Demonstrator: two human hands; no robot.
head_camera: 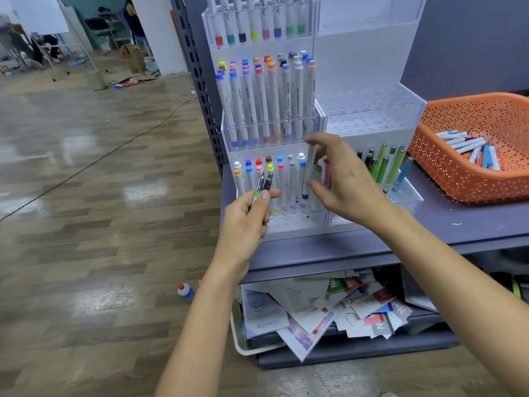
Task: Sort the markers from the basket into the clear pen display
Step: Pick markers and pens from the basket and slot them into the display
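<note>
Vertically, slim white marker (pixel 311 160) in pinch of right hand (pixel 347 184); two glossy dark pens (pixel 265 181) in grip of left hand (pixel 248 220).

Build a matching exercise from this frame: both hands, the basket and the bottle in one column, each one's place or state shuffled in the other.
Things:
1. left hand
2. right hand
3. basket
4. bottle

Place or state:
A. on the floor
B. holds a white marker upright at the display
C. on the shelf, markers inside
D. grips two pens

Pairs: 1-D, 2-B, 3-C, 4-A
</note>
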